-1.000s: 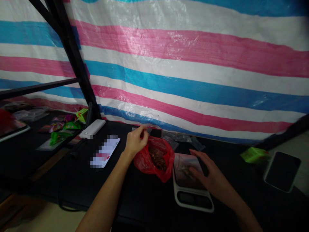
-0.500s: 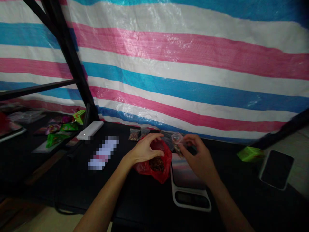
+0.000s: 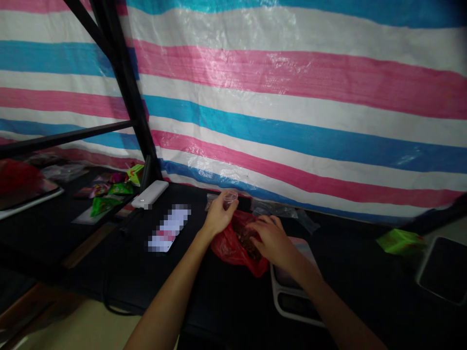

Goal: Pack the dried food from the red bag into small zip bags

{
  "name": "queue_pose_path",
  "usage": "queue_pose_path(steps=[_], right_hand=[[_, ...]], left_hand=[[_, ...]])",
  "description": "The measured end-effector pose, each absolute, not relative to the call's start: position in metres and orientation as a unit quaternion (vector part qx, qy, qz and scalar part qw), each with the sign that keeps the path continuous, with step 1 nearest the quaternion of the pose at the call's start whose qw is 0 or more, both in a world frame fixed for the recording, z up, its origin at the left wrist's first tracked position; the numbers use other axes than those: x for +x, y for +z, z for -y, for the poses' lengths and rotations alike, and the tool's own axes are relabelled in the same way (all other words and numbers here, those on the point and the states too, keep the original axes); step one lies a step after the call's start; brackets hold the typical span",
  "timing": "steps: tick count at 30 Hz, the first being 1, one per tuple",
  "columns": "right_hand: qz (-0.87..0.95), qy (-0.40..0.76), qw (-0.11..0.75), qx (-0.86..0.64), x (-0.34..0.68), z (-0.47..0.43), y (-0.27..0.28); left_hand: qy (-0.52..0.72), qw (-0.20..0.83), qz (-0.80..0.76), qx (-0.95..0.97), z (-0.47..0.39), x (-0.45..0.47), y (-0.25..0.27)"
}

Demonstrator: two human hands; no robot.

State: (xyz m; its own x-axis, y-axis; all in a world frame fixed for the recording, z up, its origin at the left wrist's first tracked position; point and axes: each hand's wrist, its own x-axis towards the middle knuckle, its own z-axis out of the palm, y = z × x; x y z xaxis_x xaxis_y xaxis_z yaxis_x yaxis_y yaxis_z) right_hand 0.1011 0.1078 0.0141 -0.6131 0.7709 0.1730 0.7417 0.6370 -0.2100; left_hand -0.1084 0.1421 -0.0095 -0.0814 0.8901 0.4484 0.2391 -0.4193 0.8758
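Observation:
My left hand [image 3: 218,215] is closed on a small clear plastic bag [image 3: 230,198], held up at the far side of the red plastic bag [image 3: 228,245]. That red bag lies with its mouth spread, and brown dried bits [image 3: 251,247] show inside. Over the opening, my right hand [image 3: 272,238] reaches in with bent, parted fingers, the tips at the brown bits. Nothing shows in its grasp. Beneath my right wrist is a white kitchen scale [image 3: 279,304], partly covered by the forearm.
Clear bags [image 3: 275,209] lie along the striped sheet [image 3: 292,160]. To the left are a phone [image 3: 170,228], a white slab-like device [image 3: 150,193] and green packets [image 3: 102,205]. On the right sit a green box [image 3: 400,241] and a dark-faced device [image 3: 445,270].
The small clear bag has passed from my right hand to my left. My left hand has moved to the red bag's far side; my right hand has moved left, into its mouth.

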Motion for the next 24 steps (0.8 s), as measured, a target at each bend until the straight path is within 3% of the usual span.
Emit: queue_pose_path(steps=[11, 17, 24], right_hand=[[0.916, -0.005, 0.094, -0.391, 0.077, -0.115, 0.016], [0.898, 0.104, 0.173, -0.391, 0.059, -0.115, 0.001], [0.892, 0.168, 0.199, -0.368, 0.062, -0.112, -0.007]], left_hand=[[0.732, 0.248, -0.455, 0.442, -0.15, -0.09, -0.031], [0.785, 0.23, -0.439, 0.372, -0.155, -0.093, -0.035], [0.825, 0.229, -0.42, 0.301, -0.163, -0.1, -0.041]])
